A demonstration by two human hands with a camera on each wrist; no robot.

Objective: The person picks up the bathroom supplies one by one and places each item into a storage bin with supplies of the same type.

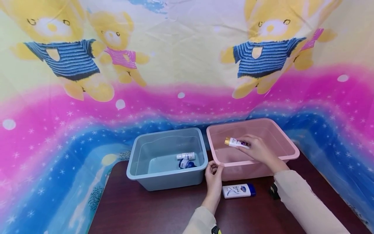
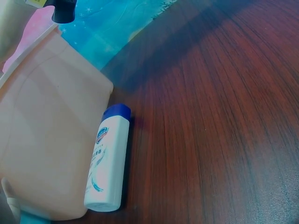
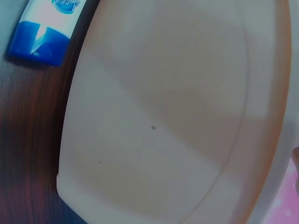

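Pinching a small white bottle (image 1: 234, 142) with a gold cap between thumb and curled fingers, the right hand (image 1: 257, 150) hovers over the pink tub (image 1: 248, 172) at the right of the head view; the bottle lies sideways, cap to the left, its dark lettering and purple patch too small to read. The left hand (image 1: 214, 178), lower centre, has its fingers curled in and its thumb on the tub's near left corner, holding the rim. Just below that tub, a white bottle with a blue cap (image 1: 237, 191) lies flat on the dark wooden table (image 1: 157, 209). Its label shows a blue oval badge with pale script, small characters and a sweeping blue swirl; the brand cannot be made out. Left of centre, the blue-grey tub (image 1: 172, 182) holds a white tube (image 1: 186, 156) with tiny unreadable print and a dark blue bottle (image 1: 186, 163) with a pale label. Behind hangs a bear-print cloth (image 1: 181, 65).
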